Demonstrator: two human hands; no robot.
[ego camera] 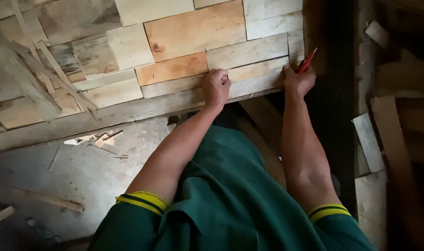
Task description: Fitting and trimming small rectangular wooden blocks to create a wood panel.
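Note:
A panel of pale and orange wooden boards (193, 32) lies flat in front of me, fitted side by side. My left hand (216, 87) presses fingers-down on a long narrow board (256, 74) near the panel's front edge. My right hand (297, 81) rests at that board's right end and holds a red pencil (308, 60), its tip touching the wood. Both forearms reach out from green sleeves with yellow cuffs.
Thin loose wood strips (49, 69) lie across the panel's left side. Wood offcuts (98, 138) and a stick (54, 201) are scattered on the grey concrete floor (72, 172). Planks and scrap boards (388, 135) are stacked in the dark area at the right.

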